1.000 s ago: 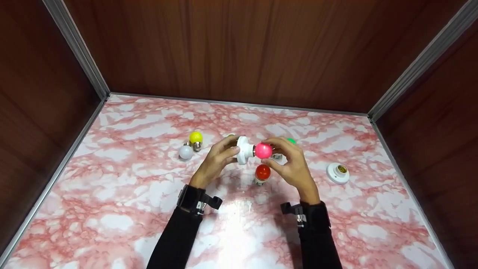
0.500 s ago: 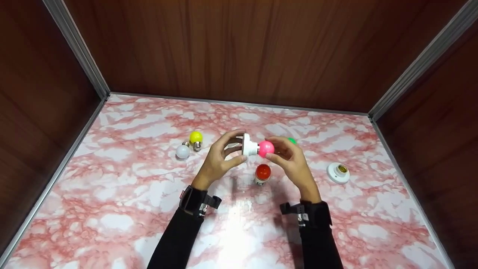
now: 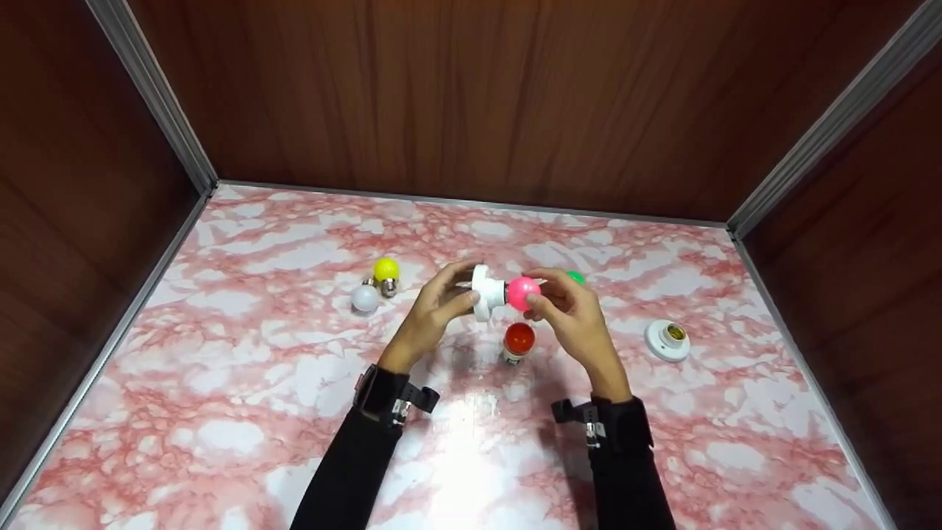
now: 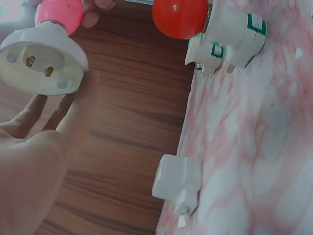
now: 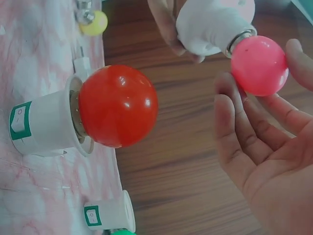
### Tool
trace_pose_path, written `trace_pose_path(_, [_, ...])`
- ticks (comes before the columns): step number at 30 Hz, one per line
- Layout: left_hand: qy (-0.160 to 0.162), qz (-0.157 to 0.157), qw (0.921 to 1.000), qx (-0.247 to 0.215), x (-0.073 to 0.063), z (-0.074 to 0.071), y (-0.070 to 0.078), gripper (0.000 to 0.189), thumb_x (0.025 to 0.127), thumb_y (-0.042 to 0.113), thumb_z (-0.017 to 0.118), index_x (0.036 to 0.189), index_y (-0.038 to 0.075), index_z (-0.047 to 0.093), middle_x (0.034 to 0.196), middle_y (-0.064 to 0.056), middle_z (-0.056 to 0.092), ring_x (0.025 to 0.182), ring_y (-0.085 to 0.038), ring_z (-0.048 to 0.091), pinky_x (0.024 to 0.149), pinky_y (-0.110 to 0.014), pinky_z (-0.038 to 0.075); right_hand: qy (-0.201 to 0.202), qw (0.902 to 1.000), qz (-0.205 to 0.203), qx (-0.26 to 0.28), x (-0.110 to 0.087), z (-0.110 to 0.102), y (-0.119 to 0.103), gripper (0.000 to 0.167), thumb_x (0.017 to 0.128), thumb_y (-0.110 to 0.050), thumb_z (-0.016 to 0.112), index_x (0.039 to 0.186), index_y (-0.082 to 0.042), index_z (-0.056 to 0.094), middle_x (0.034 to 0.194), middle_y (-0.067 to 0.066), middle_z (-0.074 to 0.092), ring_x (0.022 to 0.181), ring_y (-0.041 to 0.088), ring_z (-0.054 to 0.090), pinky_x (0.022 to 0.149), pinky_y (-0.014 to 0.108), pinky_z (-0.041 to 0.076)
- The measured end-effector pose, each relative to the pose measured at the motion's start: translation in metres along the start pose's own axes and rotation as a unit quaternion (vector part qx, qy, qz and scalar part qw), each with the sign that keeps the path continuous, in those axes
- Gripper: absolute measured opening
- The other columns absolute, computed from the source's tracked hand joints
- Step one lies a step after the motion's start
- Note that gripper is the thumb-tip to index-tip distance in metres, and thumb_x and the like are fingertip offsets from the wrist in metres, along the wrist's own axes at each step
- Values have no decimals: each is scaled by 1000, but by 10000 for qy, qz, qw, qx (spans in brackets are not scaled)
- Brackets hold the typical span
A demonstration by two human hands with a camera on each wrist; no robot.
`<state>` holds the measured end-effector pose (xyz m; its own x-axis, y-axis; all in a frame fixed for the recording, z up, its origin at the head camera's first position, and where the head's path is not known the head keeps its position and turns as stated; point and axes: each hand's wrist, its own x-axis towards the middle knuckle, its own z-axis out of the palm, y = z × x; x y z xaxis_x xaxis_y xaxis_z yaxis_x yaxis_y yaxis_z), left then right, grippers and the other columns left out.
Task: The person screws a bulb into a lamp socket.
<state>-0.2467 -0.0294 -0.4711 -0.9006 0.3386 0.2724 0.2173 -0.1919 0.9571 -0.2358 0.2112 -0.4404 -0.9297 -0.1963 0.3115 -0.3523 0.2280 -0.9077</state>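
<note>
My left hand point(image 3: 434, 313) grips the round base of a white lamp holder point(image 3: 491, 292), thumb and fingers at its rim. Two brass terminals show in the holder's hollow back in the left wrist view. A pink bulb point(image 3: 523, 294) sits at the holder's mouth, with part of its metal collar showing. My right hand point(image 3: 578, 324) holds that bulb between thumb and fingers. Both things are up above the table, lying sideways in line. Just below them stands a red bulb point(image 5: 118, 105) in a white switched socket point(image 5: 46, 122).
Left on the marbled table point(image 3: 243, 353) lie a yellow bulb point(image 3: 386, 269) and a white bulb point(image 3: 364, 298). Another white lamp holder point(image 3: 667, 340) sits at the right. A green bulb point(image 3: 576, 277) shows behind my right hand. A white plug-like piece point(image 4: 178, 181) lies farther back. Wood-grain walls enclose three sides.
The lamp holder has turned and shifted slightly while my left fingers changed place on its rim. My right thumb has moved across the front of the pink bulb. The white bulb has rocked slightly.
</note>
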Motion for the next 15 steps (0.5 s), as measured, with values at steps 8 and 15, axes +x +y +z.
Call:
trace_pose_path(8, [-147,-499,9930,-1062,3,-2,-5,55,106,18,43,155,-7,39,126,-1,63,106,-11,65,94,-31,60,53,9886,-1133,-988,-2,-7,1,50,95,-7,78,143,-6,64,120,17,77,99,14,75,86,29,65])
trace_pose_path(15, [-205,-811,9916,-985,3,-2,-6,57,109,20,39,158,-8,35,122,-1,64,105,-11,66,96,-30,59,-77,9576,-2414,-1571,0,-9,5,54,79,5,89,128,-12,75,137,14,71,122,28,70,106,19,54])
